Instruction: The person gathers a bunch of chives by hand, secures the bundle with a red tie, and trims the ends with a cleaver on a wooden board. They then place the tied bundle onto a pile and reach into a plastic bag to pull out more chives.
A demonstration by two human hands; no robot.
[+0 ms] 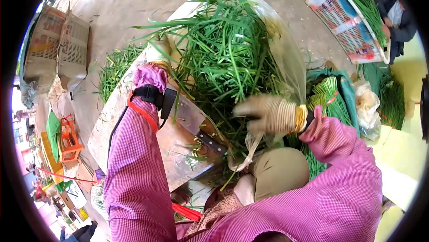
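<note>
A big heap of long green leafy stalks (228,49), looking like garlic chives, fills a clear plastic bag (286,49) in front of me. My left hand (157,51), in a pale glove, reaches to the heap's left edge; its fingers are hidden among leaves and behind the wrist. At the heap's lower right, my right hand (271,114) wears a ribbed glove, blurred by motion, its fingers stretched leftward with nothing seen in them. Between both arms, a knife (212,143) with a dark riveted handle lies on a worn board (134,139), with cut stalk ends around it.
More loose greens (118,67) lie left of the board. Tied green bundles (330,99) sit on the right, beside a crumpled plastic bag (367,108). A printed crate (344,23) of greens stands upper right, near another person's hands. Left are a carton (58,45) and an orange stool (70,141).
</note>
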